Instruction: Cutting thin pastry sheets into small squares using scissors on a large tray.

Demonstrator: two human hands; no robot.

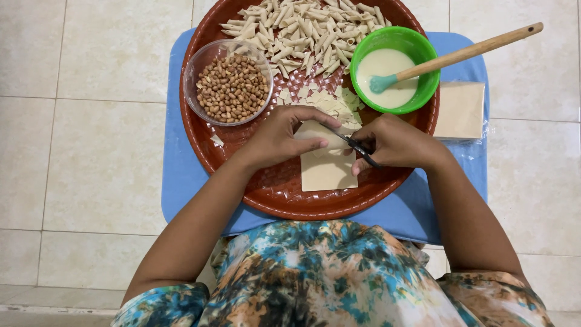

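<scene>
Presently, step: cutting a dough sheet (327, 172) over the brown tray (272, 194).
Left hand (281, 136): pinches the sheet.
Right hand (396, 142): closed around scissors (361, 148).
Next: likely another steady snip.

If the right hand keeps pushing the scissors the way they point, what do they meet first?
The right hand aims the scissors leftward across the pale sheet. First in line look to be the left hand fingers pinning that sheet, though depth is unclear.
</scene>
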